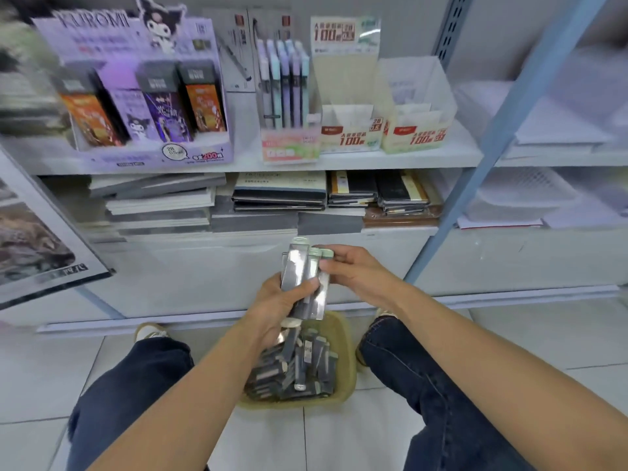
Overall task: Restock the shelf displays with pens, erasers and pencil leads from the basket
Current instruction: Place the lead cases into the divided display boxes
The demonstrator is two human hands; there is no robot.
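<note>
Above the yellow-green basket (343,338) on the floor I hold a bundle of clear-packed pencil lead packs (302,277). My left hand (275,307) grips the bundle's lower half. My right hand (353,266) pinches the packs' green tops. The basket holds several more dark packs (295,368). On the shelf above stand two cream lead display boxes (350,130) that look nearly empty, a pen display (285,86) with pastel pens, and a purple Kuromi lead display (136,96).
Stacked notebooks (278,195) fill the shelf below the displays. A blue shelf upright (492,137) slants at the right, with white paper goods (543,130) beyond it. My knees in dark jeans flank the basket on a white tiled floor (34,368).
</note>
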